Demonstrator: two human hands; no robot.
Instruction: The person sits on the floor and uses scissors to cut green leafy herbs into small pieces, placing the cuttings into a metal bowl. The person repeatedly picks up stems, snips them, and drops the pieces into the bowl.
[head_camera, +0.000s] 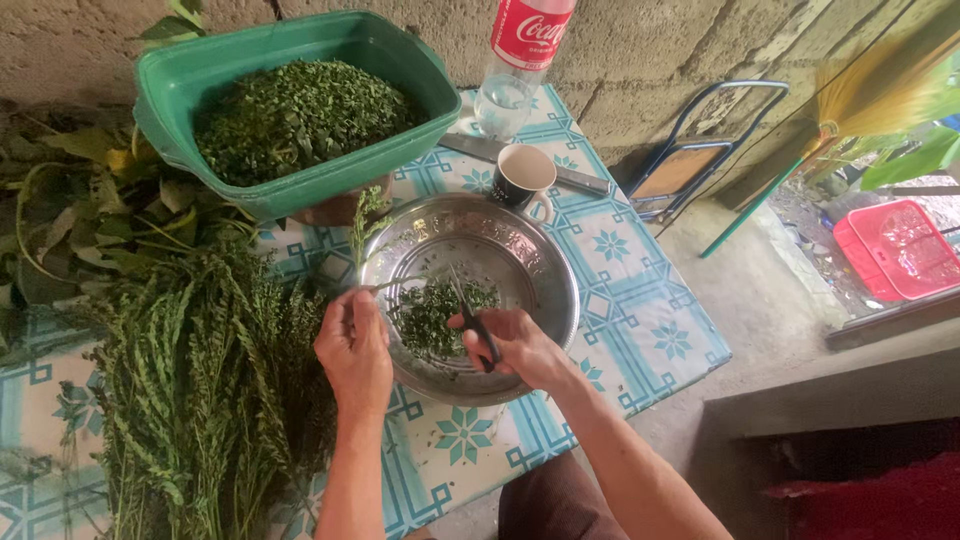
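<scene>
My left hand (353, 345) pinches a thin green herb sprig (362, 228) that rises over the left rim of a steel bowl (545, 262). My right hand (515, 343) grips black-handled scissors (472, 315), blades pointing up over the bowl. A small pile of chopped green leaves (432, 312) lies in the bowl's bottom. A big bunch of leafy herb stalks (200, 380) lies on the table left of my left arm.
A green plastic basin (165, 110) full of chopped greens stands at the back. A dark cup (522, 176), a knife (470, 148) and a clear bottle (515, 70) sit behind the bowl on the patterned tablecloth (640, 320). A folding chair (690, 150) and red crate (895, 250) lie right.
</scene>
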